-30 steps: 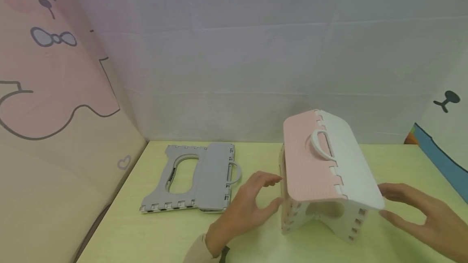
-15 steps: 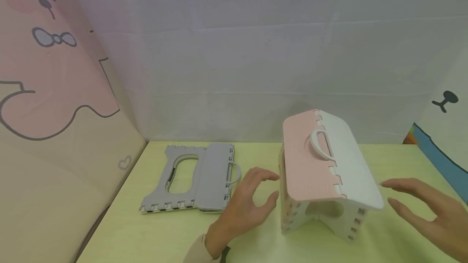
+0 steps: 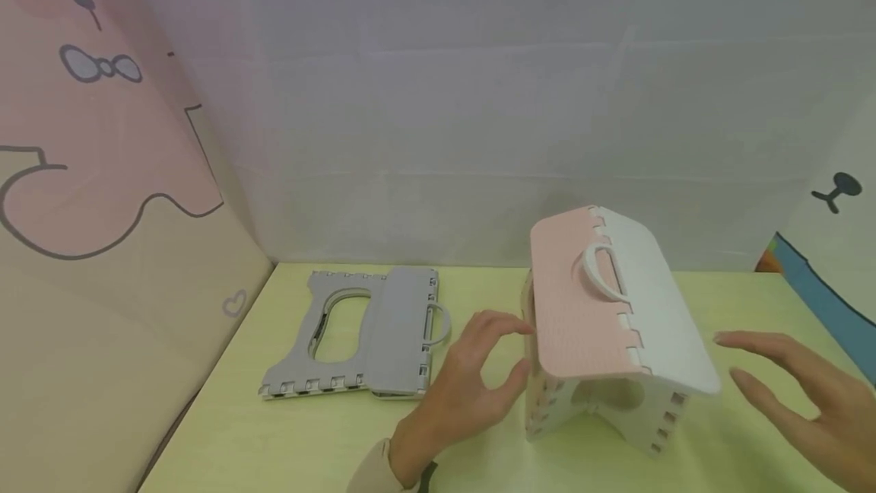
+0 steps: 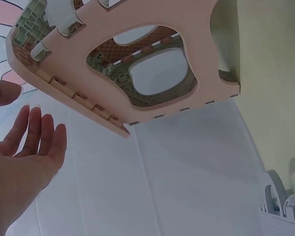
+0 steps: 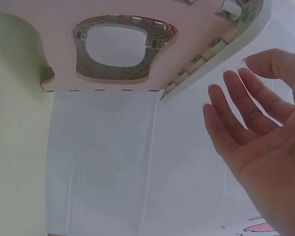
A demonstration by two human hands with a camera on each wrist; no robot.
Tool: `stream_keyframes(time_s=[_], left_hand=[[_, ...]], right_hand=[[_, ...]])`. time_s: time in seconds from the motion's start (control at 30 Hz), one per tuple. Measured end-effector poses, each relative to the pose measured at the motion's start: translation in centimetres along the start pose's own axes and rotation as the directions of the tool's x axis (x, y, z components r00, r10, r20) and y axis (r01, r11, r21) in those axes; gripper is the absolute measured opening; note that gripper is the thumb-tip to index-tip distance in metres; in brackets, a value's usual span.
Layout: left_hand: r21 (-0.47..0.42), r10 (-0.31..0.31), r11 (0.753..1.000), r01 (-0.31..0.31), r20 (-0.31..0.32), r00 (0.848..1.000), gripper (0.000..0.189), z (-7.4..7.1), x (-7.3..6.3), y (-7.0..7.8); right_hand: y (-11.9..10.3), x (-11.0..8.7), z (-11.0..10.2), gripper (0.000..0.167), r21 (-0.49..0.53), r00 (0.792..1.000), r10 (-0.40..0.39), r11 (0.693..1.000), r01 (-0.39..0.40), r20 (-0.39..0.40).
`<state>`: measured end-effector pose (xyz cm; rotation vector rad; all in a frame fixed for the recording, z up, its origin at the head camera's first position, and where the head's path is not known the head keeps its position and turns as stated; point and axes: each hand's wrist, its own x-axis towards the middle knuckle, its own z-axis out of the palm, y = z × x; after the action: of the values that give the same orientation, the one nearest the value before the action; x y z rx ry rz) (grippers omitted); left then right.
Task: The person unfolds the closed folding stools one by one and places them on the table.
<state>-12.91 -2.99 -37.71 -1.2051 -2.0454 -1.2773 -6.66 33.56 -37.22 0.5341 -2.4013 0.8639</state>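
Note:
A folding step stool with a pink and a white top half stands on its legs at the right of the table. Its top slopes down to both sides from the middle ridge, like a roof, and a white loop handle sticks up there. My left hand is at the pink half's left edge, fingers loosely bent; the left wrist view shows this hand apart from the pink leg panel. Off the white half's right edge, my right hand is apart from the stool, thumb and fingers spread, holding nothing.
A grey folding stool lies flat, partly unfolded, to the left of my left hand. The pale green table meets a white cloth wall at the back. Printed cloth hangs on both sides.
My right hand has drawn back to the right, from the stool's white edge to a small gap away. My left hand has risen slightly. Both stools stay in place.

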Motion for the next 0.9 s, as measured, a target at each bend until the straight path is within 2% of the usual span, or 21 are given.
stream_keyframes(time_s=[0.17, 0.4, 0.57, 0.73, 0.9], left_hand=[[-0.019, 0.014, 1.0, -0.014, 0.003, 1.0, 0.041, 0.0, 0.4, 0.4], [-0.017, 0.019, 1.0, -0.019, -0.007, 1.0, 0.04, 0.2, 0.5, 0.7], [-0.026, 0.036, 0.999, -0.037, -0.014, 0.999, 0.041, 0.5, 0.8, 0.9], [-0.018, 0.056, 0.998, -0.056, -0.014, 0.998, 0.042, 0.6, 1.0, 1.1], [-0.024, 0.07, 0.997, -0.07, 0.005, 0.998, 0.042, 0.9, 1.2, 1.2]], right_hand=[[-0.6, 0.3, -0.2, 0.048, 0.042, 0.999, -0.037, 0.998, 0.037, -0.004], [-1.1, 0.3, 0.2, 0.054, 0.009, 1.0, 0.025, 1.0, -0.025, 0.014], [-1.6, 0.4, 0.4, 0.059, 0.023, 0.999, 0.035, 0.999, -0.036, 0.038], [-2.2, 0.8, 0.5, 0.066, 0.041, 0.998, -0.017, 0.999, 0.015, 0.055], [-2.3, 0.9, 0.6, 0.063, 0.057, 0.995, -0.083, 0.995, 0.08, 0.05]])
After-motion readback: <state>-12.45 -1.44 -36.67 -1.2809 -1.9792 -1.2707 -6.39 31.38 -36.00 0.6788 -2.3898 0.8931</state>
